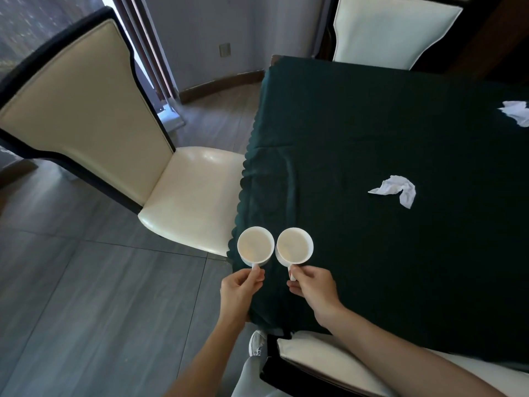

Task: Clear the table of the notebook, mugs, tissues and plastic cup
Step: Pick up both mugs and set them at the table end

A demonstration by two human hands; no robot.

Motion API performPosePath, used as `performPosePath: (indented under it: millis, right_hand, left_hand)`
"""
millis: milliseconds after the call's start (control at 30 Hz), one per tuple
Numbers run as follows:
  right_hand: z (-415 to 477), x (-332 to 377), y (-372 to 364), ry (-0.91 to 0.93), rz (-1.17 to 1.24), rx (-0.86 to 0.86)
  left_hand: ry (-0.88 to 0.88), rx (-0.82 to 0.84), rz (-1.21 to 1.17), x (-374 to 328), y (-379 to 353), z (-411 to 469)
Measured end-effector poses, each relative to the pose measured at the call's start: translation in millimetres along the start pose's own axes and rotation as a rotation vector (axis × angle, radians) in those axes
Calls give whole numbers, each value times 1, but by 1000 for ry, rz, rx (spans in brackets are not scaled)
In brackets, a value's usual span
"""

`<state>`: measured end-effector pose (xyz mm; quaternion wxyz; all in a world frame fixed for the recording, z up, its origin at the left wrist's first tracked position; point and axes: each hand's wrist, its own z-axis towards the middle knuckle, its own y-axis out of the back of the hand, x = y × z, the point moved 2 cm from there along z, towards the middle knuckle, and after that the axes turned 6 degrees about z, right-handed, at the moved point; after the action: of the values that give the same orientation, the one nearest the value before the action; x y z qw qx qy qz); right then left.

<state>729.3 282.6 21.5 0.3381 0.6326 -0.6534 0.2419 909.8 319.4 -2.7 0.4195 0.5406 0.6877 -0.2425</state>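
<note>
I hold two white mugs side by side above the near left corner of the table, almost touching. My left hand (239, 290) grips the handle of the left mug (255, 245). My right hand (313, 287) grips the handle of the right mug (294, 247). Both mugs are upright and look empty. The table (357, 133) wears a dark green cloth. One crumpled white tissue (396, 190) lies right of the table's middle. A second tissue (516, 111) lies at the right edge of the view. No notebook or plastic cup is in view.
A cream chair with a dark frame (183, 196) stands at the table's left side. Another chair (392, 30) is at the far side, and a third (323, 359) sits below my right arm. Grey tiled floor (100, 296) spreads to the left.
</note>
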Motion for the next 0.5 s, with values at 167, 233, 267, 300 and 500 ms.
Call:
performPosePath:
  millis: [167, 233, 267, 300, 500]
  right_hand:
    - [-4, 7, 3, 63, -185, -1]
    - [-6, 10, 5, 80, -263, 20]
    - [-7, 12, 6, 87, -300, 28]
    - [-8, 15, 8, 95, -339, 32]
    - [-10, 32, 31, 132, -468, 69]
  left_hand:
    - [10, -24, 93, -8, 6, 4]
    - [-10, -27, 181, -12, 11, 5]
    - [-25, -19, 225, -14, 15, 6]
    - [-36, -10, 266, -16, 18, 6]
    - [-130, -99, 514, -45, 37, 5]
